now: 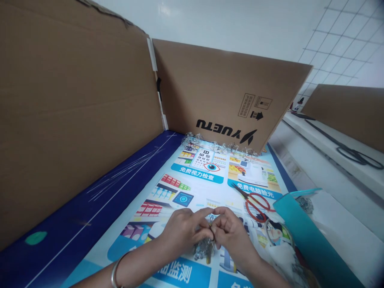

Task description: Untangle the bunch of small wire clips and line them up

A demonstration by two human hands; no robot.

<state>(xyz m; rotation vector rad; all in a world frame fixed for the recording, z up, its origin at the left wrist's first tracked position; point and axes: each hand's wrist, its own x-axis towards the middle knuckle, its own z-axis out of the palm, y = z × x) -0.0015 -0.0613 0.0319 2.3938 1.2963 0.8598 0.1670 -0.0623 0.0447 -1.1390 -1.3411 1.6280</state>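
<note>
My left hand [183,228], with a bangle at its wrist, and my right hand [231,231] meet low in the middle of the view. Their fingers pinch a small charm of clear beads [204,250] from both sides. A thin dark loop sticks up between the fingertips, and the beads hang beneath them. Fingers hide part of the charm, so its exact shape does not show. Red-handled scissors [258,206] lie with their blades apart beyond my right hand.
Similar beaded pieces [222,148] line the foot of the back cardboard panel [210,88]. Clear strands [126,172] lie on the blue left strip. At right are a clear ring-shaped roll [267,236], a teal box [312,236] and a ledge with black scissors [351,152].
</note>
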